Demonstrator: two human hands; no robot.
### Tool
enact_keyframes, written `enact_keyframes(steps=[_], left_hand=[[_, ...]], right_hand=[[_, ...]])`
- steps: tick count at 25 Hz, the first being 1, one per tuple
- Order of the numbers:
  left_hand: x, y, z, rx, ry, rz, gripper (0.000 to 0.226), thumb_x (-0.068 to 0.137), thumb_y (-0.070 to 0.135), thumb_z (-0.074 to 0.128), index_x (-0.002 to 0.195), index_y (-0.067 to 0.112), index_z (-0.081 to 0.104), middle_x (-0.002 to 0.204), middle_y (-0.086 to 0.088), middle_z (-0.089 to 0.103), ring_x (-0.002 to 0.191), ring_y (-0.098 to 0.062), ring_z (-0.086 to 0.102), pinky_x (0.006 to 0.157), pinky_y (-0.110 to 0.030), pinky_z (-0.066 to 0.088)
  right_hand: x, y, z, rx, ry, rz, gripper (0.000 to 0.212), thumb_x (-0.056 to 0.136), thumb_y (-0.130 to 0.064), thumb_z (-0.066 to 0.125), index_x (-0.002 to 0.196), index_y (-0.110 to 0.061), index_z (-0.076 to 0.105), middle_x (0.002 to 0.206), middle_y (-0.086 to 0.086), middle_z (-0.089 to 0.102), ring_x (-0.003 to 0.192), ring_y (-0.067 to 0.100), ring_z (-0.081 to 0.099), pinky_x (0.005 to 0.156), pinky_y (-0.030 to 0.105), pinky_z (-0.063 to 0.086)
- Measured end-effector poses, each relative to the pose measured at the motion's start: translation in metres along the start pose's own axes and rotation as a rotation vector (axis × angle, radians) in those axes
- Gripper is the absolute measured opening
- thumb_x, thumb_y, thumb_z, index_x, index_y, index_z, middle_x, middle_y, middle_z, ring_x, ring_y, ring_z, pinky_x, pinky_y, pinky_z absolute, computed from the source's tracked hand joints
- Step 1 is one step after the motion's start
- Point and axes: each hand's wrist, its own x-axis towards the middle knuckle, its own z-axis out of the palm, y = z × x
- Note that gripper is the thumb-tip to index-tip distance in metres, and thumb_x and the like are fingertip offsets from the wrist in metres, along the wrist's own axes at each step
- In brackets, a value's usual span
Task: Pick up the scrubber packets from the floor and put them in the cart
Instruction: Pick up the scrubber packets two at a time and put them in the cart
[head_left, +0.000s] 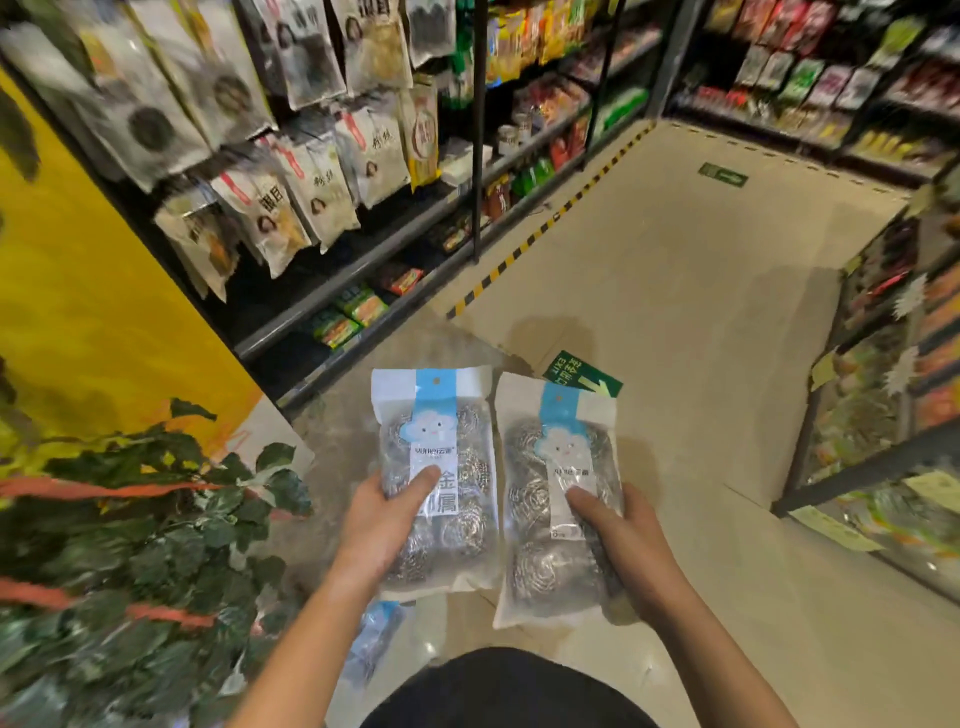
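- Head view: the left hand (382, 512) grips a scrubber packet (435, 475) by its lower left side, thumb laid flat across the white label and the other fingers hidden behind the packet.
- This left packet is a clear bag with a white top and a blue strip bearing a cloud face; coils of steel wool show through the plastic.
- The right hand (626, 540) holds a second scrubber packet (553, 499) of the same make by its lower right side, thumb pressed on the front label — the other fingers are wrapped out of sight behind.
- Both packets are held up in front of the body, upright and side by side, their inner edges just about touching, well above the tiled floor (691, 291).
- A third packet (376, 636), blurred, lies on the floor below the left forearm.
- A green exit sticker (584, 374) on the floor peeks out just past the top of the right packet.
- Leafy plants (156, 525) with orange bands fill the lower left, in front of a yellow wall (88, 291).
- Store shelves (322, 171) hung with packaged goods run along the left and far sides — more racks stand on the right.
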Motion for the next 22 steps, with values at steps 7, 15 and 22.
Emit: enact_keyframes(steps=[7, 15, 22], left_hand=[[-0.008, 0.019, 0.004, -0.044, -0.050, 0.076, 0.093, 0.073, 0.071, 0.076, 0.144, 0.013, 0.059, 0.134, -0.001, 0.071, 0.123, -0.023, 0.066, 0.114, -0.049, 0.045], [0.005, 0.038, 0.047, -0.031, -0.071, 0.045, 0.049, 0.081, 0.054, 0.081, 0.116, 0.020, 0.074, 0.106, 0.006, 0.081, 0.103, -0.017, 0.074, 0.100, -0.040, 0.054], [0.010, 0.073, 0.119, 0.112, -0.237, 0.090, 0.027, 0.091, 0.039, 0.077, 0.105, 0.016, 0.078, 0.065, 0.019, 0.074, 0.074, -0.012, 0.072, 0.069, -0.028, 0.050]], right_hand=[[-0.002, -0.024, 0.000, 0.034, 0.102, -0.105, 0.068, 0.063, -0.059, 0.090, 0.119, -0.027, 0.068, 0.108, -0.001, 0.082, 0.094, 0.023, 0.081, 0.089, 0.055, 0.063], [0.003, -0.034, -0.035, 0.048, 0.206, -0.102, 0.063, 0.066, -0.054, 0.091, 0.116, -0.024, 0.068, 0.103, -0.002, 0.083, 0.091, 0.021, 0.081, 0.088, 0.054, 0.064], [-0.004, -0.028, -0.100, 0.145, 0.409, -0.080, 0.036, 0.083, -0.028, 0.089, 0.111, -0.021, 0.068, 0.089, -0.010, 0.082, 0.078, 0.005, 0.078, 0.071, 0.030, 0.059]])
